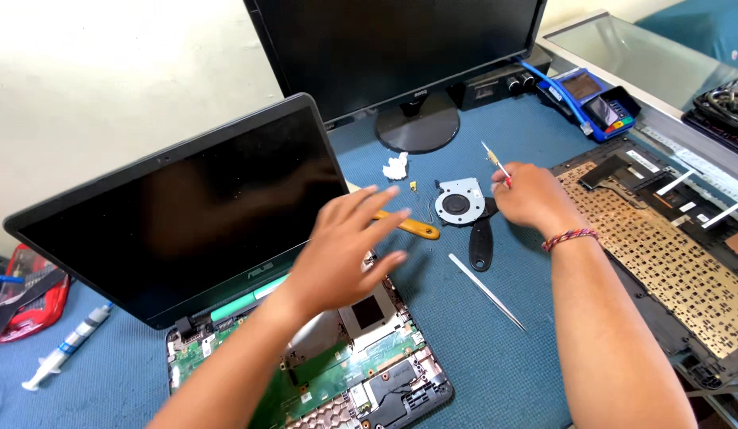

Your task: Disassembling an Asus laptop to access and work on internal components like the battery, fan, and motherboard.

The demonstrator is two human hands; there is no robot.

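Note:
A dismantled laptop (178,206) stands open on a blue mat, its green circuit board (321,373) bare. My left hand (349,242) hovers above the board with fingers spread, holding nothing; it is blurred. Just beyond its fingertips lies a tool with a yellow handle (418,229). My right hand (531,195) grips a thin screwdriver with a red handle (497,164), tip pointing up and away. It is right beside a round grey cooling fan (460,201) lying on the mat, with a black spudger-like piece (481,246) below it.
Metal tweezers (488,292) lie in front of the fan. A removed keyboard cover (670,254) lies upside down at right. A black monitor (400,56) stands behind. A syringe (67,347) and red pouch (23,294) are at left, a blue card terminal (595,103) far right, a white wad (396,165).

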